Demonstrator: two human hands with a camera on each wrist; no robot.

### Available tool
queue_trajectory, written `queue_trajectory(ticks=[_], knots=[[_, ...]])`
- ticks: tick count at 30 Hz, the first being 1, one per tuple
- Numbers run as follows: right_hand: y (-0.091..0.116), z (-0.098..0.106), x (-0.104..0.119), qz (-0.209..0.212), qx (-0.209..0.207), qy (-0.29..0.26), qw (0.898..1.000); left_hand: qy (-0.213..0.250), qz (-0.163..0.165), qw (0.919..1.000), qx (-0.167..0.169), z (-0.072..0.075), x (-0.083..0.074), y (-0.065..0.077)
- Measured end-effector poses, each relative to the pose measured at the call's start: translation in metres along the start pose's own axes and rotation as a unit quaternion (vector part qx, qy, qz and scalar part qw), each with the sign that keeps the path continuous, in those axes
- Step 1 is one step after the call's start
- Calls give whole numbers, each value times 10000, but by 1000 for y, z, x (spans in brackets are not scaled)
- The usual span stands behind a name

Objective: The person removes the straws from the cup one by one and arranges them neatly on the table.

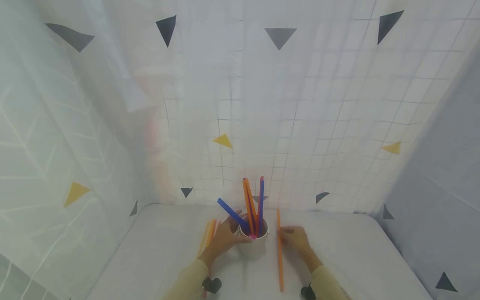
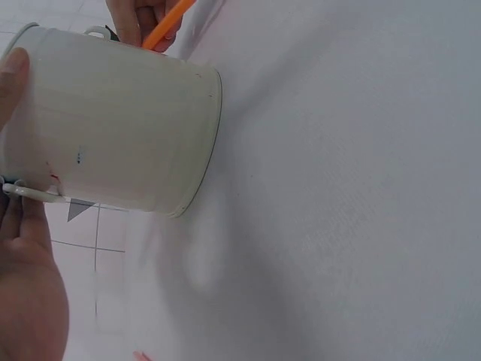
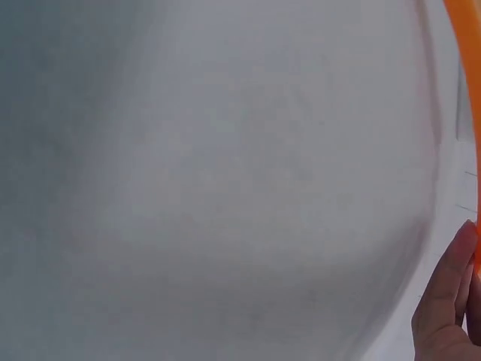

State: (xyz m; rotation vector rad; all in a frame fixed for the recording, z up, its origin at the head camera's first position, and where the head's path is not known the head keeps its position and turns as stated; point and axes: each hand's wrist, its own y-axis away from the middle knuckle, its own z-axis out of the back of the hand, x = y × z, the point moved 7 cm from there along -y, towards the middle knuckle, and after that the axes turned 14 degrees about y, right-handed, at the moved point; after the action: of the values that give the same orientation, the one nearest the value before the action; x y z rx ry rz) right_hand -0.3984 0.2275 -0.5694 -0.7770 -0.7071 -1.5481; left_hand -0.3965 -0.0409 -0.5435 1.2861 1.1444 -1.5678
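My left hand (image 1: 224,239) grips a small white metal bucket (image 1: 252,250) near its top, with the thumb at the front of the rim. Inside lean several long, thin sticks in orange, red and blue; one blue stick (image 1: 230,211) tilts far out to the left. In the left wrist view the bucket (image 2: 113,124) shows a loop handle on its side and a few small paint marks. To the right of the bucket, my right hand (image 1: 296,239) pinches a long orange stick (image 1: 280,262) along its upper half. The same stick (image 3: 467,68) crosses the edge of the right wrist view.
Several yellow, orange and red sticks (image 1: 204,237) lie to the left of the bucket, partly behind the left hand and forearm. The white table (image 1: 337,241) meets a pale cloth backdrop (image 1: 210,83) with triangles and grid lines. Similar cloth hangs at both sides.
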Motion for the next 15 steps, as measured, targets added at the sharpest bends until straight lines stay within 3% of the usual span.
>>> queue_trajectory(ticks=[6, 11, 15], knots=[[-1, -4, -7, -15, -3, 575, 9983, 69, 57, 10000, 35, -1, 0, 1], [-3, -9, -15, -293, 209, 686, 9970, 145, 25, 9999, 40, 0, -2, 0], [-5, -9, -14, -243, 149, 819, 9962, 170, -27, 9998, 62, 0, -2, 0]])
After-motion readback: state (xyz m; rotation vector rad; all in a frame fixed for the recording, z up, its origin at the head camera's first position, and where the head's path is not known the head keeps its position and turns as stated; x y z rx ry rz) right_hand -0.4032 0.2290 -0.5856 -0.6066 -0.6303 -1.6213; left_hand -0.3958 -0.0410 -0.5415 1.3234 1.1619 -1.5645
